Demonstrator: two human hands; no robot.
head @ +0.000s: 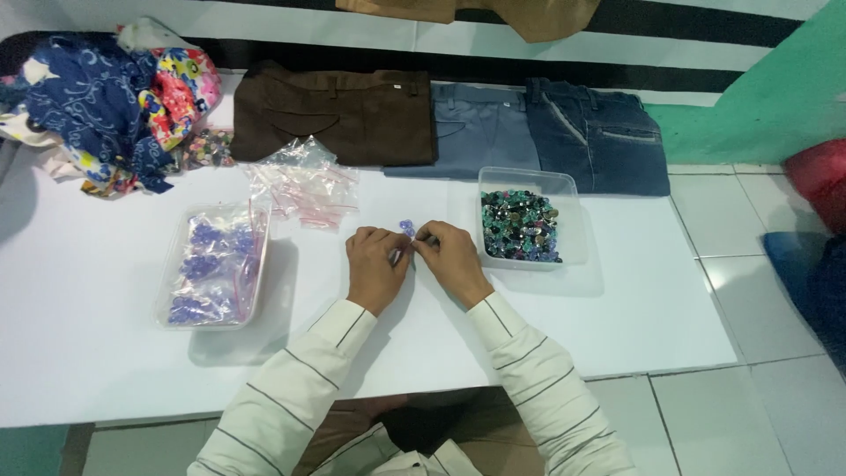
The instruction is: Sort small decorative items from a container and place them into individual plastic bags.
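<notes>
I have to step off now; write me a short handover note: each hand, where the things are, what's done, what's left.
Left hand and right hand meet at mid-table, pinching a small clear bag between their fingertips; a few purple pieces lie just beyond.
Right tub: loose mixed buttons, still well filled.
Left tub: filled bags of purple pieces, so several are done.
Empty zip bags are heaped behind. Folded trousers lie along the far edge.

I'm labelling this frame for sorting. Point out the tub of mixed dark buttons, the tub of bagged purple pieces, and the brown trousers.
tub of mixed dark buttons point(527, 179): head view, far rim.
tub of bagged purple pieces point(262, 264): head view, right wall.
brown trousers point(352, 119): head view, middle of folded cloth.
</notes>
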